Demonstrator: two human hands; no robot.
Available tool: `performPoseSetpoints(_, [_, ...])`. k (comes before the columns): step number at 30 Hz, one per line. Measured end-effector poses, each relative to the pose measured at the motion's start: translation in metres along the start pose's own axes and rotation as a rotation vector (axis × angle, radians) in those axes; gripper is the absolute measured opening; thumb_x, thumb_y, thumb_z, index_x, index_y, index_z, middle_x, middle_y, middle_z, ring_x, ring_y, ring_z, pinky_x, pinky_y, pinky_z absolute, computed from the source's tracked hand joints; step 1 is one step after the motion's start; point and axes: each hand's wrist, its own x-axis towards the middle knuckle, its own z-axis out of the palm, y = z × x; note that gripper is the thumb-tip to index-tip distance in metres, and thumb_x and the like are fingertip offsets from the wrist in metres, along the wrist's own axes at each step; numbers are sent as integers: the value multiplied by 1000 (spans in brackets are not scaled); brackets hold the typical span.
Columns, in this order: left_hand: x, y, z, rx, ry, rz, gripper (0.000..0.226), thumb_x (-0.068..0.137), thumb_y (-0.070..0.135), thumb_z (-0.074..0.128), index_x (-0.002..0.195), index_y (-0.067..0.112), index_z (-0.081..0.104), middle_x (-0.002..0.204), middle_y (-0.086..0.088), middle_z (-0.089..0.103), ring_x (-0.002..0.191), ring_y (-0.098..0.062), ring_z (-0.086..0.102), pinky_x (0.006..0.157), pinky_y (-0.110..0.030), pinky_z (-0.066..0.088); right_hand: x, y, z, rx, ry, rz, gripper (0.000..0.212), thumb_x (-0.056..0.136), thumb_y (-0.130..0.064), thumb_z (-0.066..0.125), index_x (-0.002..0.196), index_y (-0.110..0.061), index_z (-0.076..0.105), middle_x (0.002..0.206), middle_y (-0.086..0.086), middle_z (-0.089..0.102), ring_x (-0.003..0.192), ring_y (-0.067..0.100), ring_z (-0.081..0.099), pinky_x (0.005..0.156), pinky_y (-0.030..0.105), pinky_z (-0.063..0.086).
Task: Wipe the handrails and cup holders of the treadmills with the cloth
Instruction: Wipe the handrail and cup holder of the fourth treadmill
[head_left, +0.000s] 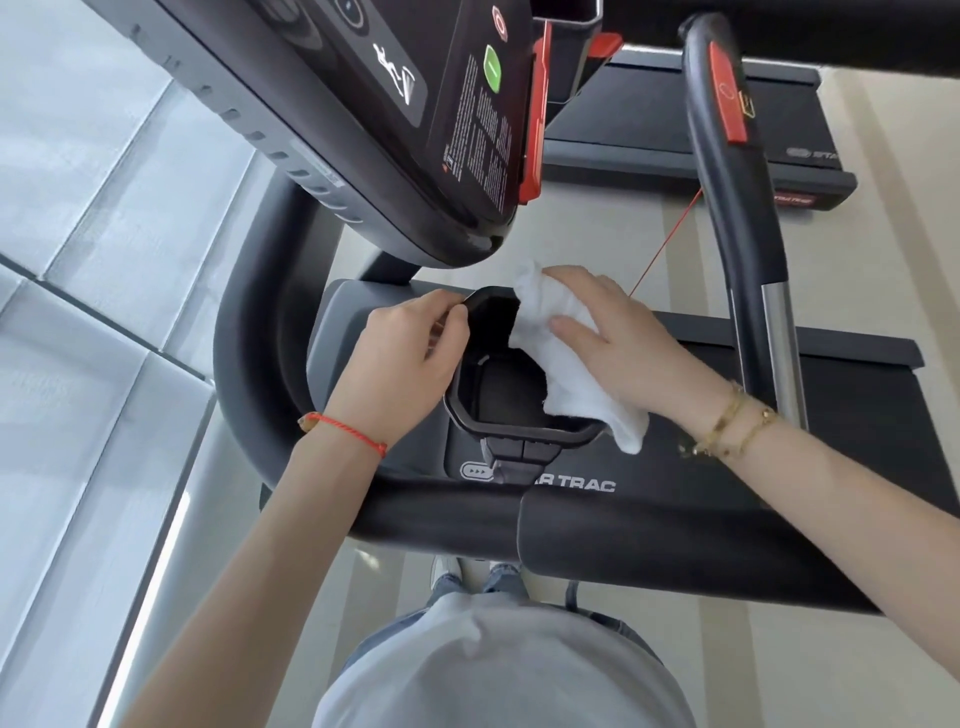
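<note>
The cup holder (511, 384) is set between the hands, its long axis running away from the body. Its left rim is pinched by the left hand (402, 358); the cloth (561, 358) is pressed onto its right rim under the flat, open-fingered right hand (618, 332), the nearer to the hollow.

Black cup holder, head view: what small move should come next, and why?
Probably push the white cloth down into the black plastic cup holder. The right hand presses the cloth only over the right rim, the dark inside lies uncovered, and the left hand pinches the far rim.
</note>
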Motion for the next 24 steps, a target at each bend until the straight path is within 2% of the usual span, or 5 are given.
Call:
performPoseSetpoints(4, [0, -1, 0, -3, 0, 7, 23, 100, 19, 47, 92, 13, 67, 52, 6, 48, 60, -13, 50, 54, -8, 36, -2, -3, -1, 166, 11, 51, 35, 101, -27, 45, 136, -33, 41, 120, -6, 51, 108, 15, 48, 77, 14, 34])
performPoseSetpoints(10, [0, -2, 3, -14, -4, 15, 24, 100, 20, 46, 95, 11, 67, 56, -3, 55, 62, -19, 52, 59, -18, 40, -50, -11, 24, 468, 84, 271, 65, 100, -24, 45, 148, -36, 3, 146, -4, 32, 127, 18, 41, 108, 40, 38])
performPoseSetpoints(16, [2, -4, 3, -18, -16, 4, 25, 101, 21, 45, 95, 11, 67, 59, -7, 56, 61, -23, 51, 60, -19, 40, -23, -11, 9, 318, 61, 239, 46, 100, -21, 45, 140, -19, 21, 120, 1, 50, 105, 19, 51, 81, 30, 45])
performPoseSetpoints(20, [1, -3, 4, -19, -13, 5, 24, 101, 18, 46, 97, 9, 68, 65, -12, 61, 68, -22, 52, 61, -13, 39, -3, -6, -7, 156, -44, 137, 38, 100, -23, 46, 137, -22, 37, 119, 6, 56, 106, 26, 54, 93, 42, 46])
performPoseSetpoints(24, [2, -3, 3, -33, -32, -2, 25, 101, 18, 46, 97, 8, 68, 68, -17, 63, 64, -25, 54, 60, -17, 40, -18, -1, -2, 93, -4, 63, 50, 101, -23, 41, 147, -21, 23, 132, 6, 48, 112, 22, 51, 90, 33, 41])
